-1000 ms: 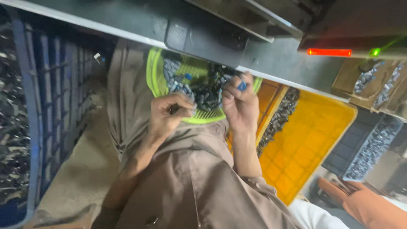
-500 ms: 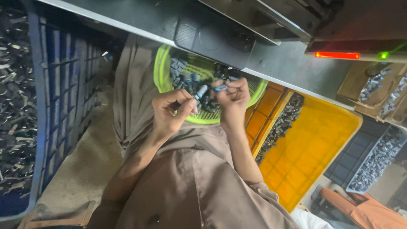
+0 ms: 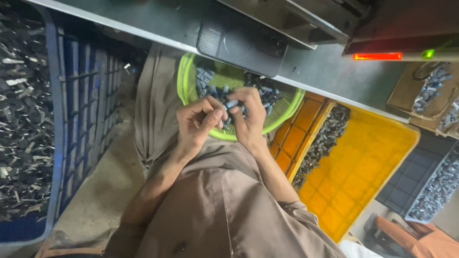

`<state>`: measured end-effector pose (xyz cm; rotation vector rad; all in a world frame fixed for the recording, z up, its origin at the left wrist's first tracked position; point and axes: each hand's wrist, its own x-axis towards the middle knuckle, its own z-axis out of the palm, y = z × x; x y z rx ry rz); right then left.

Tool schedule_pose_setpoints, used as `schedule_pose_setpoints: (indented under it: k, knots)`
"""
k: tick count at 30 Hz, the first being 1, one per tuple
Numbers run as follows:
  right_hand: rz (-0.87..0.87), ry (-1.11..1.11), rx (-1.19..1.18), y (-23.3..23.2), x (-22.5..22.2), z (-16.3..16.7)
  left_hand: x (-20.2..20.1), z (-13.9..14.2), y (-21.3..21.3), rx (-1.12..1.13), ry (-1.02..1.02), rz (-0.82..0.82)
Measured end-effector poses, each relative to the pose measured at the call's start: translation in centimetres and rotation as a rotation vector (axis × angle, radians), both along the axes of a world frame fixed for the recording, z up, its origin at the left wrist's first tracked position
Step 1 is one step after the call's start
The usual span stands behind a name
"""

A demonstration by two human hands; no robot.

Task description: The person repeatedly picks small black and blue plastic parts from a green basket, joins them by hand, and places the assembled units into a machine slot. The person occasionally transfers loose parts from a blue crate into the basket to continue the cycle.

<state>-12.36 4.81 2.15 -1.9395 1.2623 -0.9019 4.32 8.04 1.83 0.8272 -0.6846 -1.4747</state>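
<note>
Hands meet over a green basket (image 3: 187, 86) in the head view, the only one we have. The left hand (image 3: 197, 125) and the right hand (image 3: 248, 119) come together just above the basket's near rim, fingertips almost touching. Between them we see a small grey part (image 3: 231, 103), pale at one end. The right hand's fingers curl around it and pinch it. The left hand's thumb and forefinger close toward the same part, pressing at its side; whether they truly grip it, we cannot tell.

The basket rests on the person's lap, on brown work clothes (image 3: 210, 205), and holds a heap of small dark parts (image 3: 266, 91). The pinched part sits at the near edge of that heap, above the mesh.

Just beyond the basket runs the edge of a grey metal bench (image 3: 325, 71), with a black pad (image 3: 239, 43) fixed under it. A red light bar (image 3: 377, 56) and a small green lamp (image 3: 427, 54) glow on the machine to the right.

To the left stands a blue crate (image 3: 57, 143) filled with dark metal scrap. To the right, beside the person's knee, lies a yellow crate (image 3: 373, 177), with dark parts piled along its left wall. Farther right we see a cardboard box (image 3: 406, 98) and a dark tray (image 3: 440, 186), both holding grey parts. Someone's orange sleeve (image 3: 406, 236) shows in the lower right corner, well apart from the hands.
</note>
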Motion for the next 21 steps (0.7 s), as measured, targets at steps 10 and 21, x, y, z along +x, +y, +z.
schedule_pose_setpoints:
  k: [10,21]
  knots:
    - [-0.129,-0.426,0.117,2.1,0.1,-2.5,0.4,-0.6,-0.9,-0.035,-0.422,-0.074]
    - [-0.372,-1.198,0.656,1.1,-1.1,-4.5,0.8,4.5,-0.3,0.02,-0.599,0.107]
